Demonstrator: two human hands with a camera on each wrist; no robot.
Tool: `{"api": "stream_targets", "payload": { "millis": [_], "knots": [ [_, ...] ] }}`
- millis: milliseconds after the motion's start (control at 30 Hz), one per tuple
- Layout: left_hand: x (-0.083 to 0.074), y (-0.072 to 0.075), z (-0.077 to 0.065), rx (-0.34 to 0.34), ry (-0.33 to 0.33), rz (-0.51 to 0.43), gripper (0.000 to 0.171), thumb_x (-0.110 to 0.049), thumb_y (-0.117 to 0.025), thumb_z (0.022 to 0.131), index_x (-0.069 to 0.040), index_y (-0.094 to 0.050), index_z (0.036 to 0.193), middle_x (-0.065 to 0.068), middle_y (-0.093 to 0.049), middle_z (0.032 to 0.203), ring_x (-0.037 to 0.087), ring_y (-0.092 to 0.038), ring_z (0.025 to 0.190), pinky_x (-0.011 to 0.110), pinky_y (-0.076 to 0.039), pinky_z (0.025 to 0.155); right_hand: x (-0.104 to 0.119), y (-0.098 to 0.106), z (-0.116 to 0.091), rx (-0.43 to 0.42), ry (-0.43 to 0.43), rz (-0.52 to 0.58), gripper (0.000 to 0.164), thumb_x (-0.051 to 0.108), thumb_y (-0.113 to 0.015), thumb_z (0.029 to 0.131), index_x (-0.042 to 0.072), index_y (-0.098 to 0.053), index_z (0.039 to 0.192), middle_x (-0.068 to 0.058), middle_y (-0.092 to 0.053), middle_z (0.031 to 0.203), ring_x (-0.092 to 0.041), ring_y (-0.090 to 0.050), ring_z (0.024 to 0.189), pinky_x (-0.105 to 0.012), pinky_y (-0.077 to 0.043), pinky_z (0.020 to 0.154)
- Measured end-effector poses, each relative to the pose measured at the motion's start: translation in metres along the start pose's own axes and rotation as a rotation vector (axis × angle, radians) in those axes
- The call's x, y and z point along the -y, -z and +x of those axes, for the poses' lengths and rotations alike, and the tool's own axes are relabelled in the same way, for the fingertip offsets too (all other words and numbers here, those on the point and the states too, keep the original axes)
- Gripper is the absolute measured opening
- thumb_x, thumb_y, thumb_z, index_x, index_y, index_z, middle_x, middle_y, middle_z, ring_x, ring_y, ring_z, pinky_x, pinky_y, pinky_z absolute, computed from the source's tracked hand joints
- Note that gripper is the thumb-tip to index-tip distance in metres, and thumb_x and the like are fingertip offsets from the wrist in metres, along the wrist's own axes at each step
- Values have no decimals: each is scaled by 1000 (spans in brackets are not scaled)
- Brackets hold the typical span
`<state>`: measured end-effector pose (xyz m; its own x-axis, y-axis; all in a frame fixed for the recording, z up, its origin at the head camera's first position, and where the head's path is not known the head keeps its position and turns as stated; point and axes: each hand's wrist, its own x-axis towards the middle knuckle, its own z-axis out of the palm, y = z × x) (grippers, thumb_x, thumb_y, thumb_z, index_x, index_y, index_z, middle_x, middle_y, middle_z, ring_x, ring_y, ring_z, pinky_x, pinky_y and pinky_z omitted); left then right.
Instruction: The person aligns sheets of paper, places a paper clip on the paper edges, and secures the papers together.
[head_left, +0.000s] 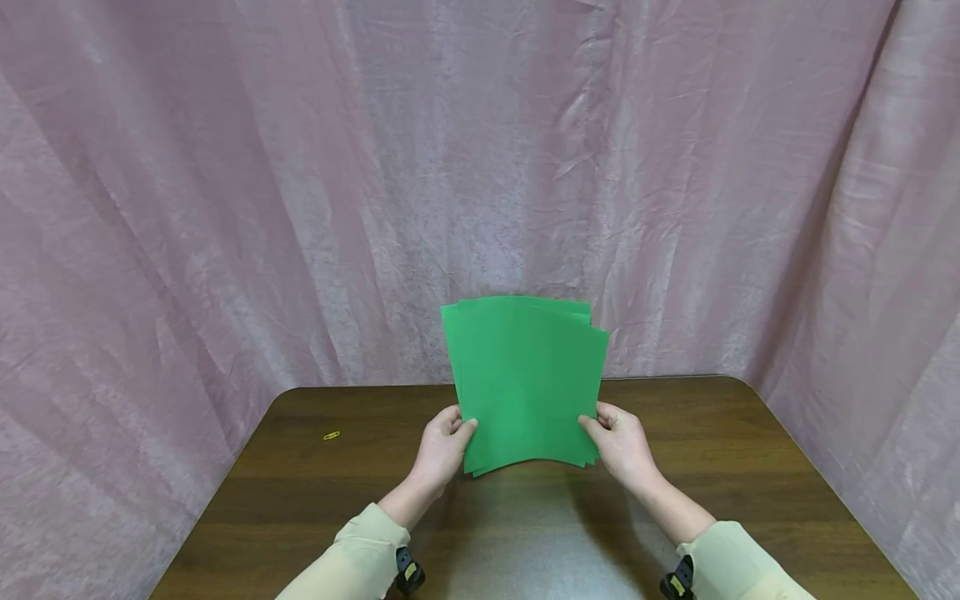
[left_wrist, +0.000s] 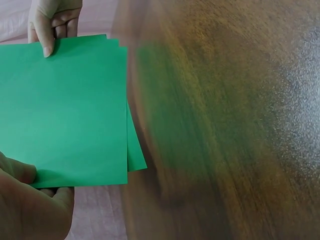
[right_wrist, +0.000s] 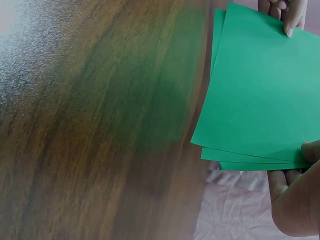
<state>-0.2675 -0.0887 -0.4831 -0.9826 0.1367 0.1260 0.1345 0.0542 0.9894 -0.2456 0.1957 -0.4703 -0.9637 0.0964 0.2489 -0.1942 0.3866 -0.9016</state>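
Several sheets of green paper (head_left: 528,383) are held upright over the table in the head view, fanned slightly out of line and gently bowed. My left hand (head_left: 441,446) pinches their left edge low down, thumb on the near face and fingers behind. Opposite it, my right hand (head_left: 621,440) pinches the right edge in the same way. In the right wrist view the stacked corners of the green sheets (right_wrist: 260,95) stick out unevenly. The left wrist view shows one sheet's corner jutting at an angle from behind the front green sheet (left_wrist: 75,115).
A yellow paper clip (head_left: 332,435) lies on the left part of the brown wooden table (head_left: 315,500). Pink curtains (head_left: 480,167) hang behind the table and along both sides. The glossy tabletop reflects the green paper.
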Motion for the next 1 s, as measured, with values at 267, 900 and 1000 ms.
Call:
{"api": "stream_targets", "payload": {
  "millis": [267, 900, 1000],
  "knots": [
    [4, -2, 0, -2, 11, -21, 29, -8, -54, 106, 10, -57, 129, 25, -70, 115, 38, -69, 104, 52, -56, 89, -5, -1, -2, 14, -6, 19, 26, 6, -65, 100, -2, -57, 77, 6, -31, 59, -4, -31, 52, -20, -29, 49],
    [11, 0, -3, 13, 33, -19, 33, -8, -53, 107, 10, -54, 134, 25, -68, 121, 36, -67, 108, 50, -56, 91, -8, -3, -3, 46, -52, 56, 16, 4, -64, 101, -3, -73, 111, -15, -73, 86, -10, -56, 66, -22, -48, 59],
    [12, 0, -3, 19, 31, -23, 33, -9, -53, 107, 10, -54, 135, 25, -68, 121, 37, -67, 108, 50, -56, 92, -9, -3, -3, 44, -54, 58, 19, 5, -64, 101, -4, -72, 115, -16, -74, 88, -10, -58, 68, -22, -48, 60]
  ]
}}
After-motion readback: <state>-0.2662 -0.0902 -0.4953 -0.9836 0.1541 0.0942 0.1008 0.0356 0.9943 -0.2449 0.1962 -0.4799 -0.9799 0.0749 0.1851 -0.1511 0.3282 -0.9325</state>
